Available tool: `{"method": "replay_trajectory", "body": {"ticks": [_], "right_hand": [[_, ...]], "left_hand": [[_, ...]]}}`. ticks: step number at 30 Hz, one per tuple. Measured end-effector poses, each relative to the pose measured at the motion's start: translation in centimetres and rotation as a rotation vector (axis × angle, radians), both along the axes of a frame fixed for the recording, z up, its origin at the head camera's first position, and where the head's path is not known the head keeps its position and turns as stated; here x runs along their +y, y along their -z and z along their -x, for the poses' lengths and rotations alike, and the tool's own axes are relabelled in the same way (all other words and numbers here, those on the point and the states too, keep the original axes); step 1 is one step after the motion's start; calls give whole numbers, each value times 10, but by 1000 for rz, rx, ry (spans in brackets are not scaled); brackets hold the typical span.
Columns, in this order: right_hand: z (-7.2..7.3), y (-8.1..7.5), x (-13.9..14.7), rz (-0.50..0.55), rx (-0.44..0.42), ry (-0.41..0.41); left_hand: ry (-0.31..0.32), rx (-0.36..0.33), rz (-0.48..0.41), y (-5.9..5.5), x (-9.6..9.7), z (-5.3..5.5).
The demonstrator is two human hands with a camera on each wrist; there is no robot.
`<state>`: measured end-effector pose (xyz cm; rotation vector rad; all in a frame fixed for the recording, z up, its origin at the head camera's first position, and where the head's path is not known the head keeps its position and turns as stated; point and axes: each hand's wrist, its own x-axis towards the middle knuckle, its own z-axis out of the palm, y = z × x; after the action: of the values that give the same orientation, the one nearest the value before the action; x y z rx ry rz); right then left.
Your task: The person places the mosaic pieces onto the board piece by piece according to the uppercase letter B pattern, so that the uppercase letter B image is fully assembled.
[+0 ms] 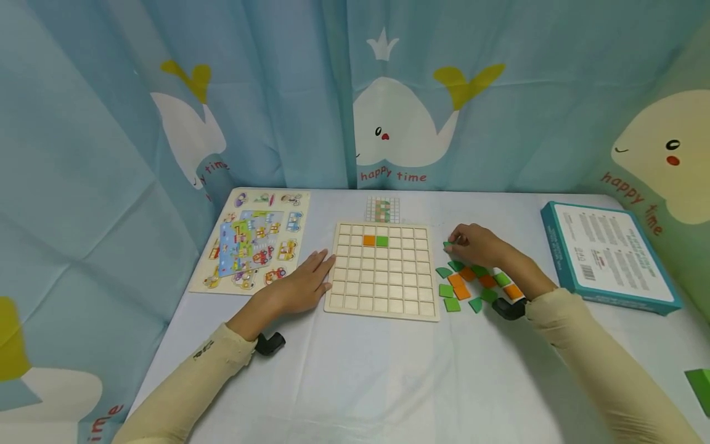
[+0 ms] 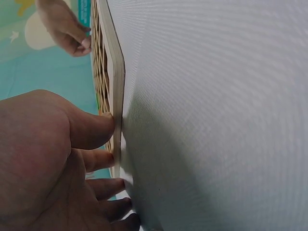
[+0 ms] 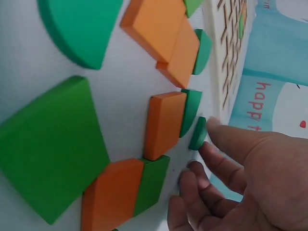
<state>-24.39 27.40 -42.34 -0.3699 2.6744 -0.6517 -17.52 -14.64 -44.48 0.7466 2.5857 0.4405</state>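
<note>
A wooden grid board (image 1: 381, 290) lies in the middle of the table, with an orange square (image 1: 369, 240) and a light green square (image 1: 382, 241) in its second row. My left hand (image 1: 302, 285) rests at its left edge, fingers spread; in the left wrist view the thumb (image 2: 98, 131) touches the rim. To the right of the board, my right hand (image 1: 478, 245) pinches a small dark green piece (image 3: 198, 134) with a curved side between thumb and index finger. Below that hand lie several loose orange tiles (image 1: 461, 292), green squares (image 1: 452, 304) and dark green rounded pieces (image 1: 476, 304).
A small printed grid card (image 1: 383, 210) lies behind the board. At the left is a picture puzzle board (image 1: 205, 280) with colourful cards (image 1: 249, 243) on it. A teal box (image 1: 616, 253) stands at the right, and a green block (image 1: 700, 388) sits at the far right edge.
</note>
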Motion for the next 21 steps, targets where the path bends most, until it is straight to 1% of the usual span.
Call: {"method": "replay_trajectory", "body": {"ticks": [2, 4, 8, 15, 21], "right_hand": [[-1, 0, 0, 8, 1, 7], [-1, 1, -1, 27, 10, -5], [-3, 7, -2, 70, 52, -29], [-5, 12, -4, 100, 85, -5], [-6, 16, -6, 98, 125, 20]], "left_hand": [[0, 2, -4, 1, 0, 0], [-2, 0, -5, 1, 0, 0], [-7, -7, -7, 1, 0, 0], [-7, -10, -5, -2, 1, -2], [-10, -12, 7, -1, 1, -1]]}}
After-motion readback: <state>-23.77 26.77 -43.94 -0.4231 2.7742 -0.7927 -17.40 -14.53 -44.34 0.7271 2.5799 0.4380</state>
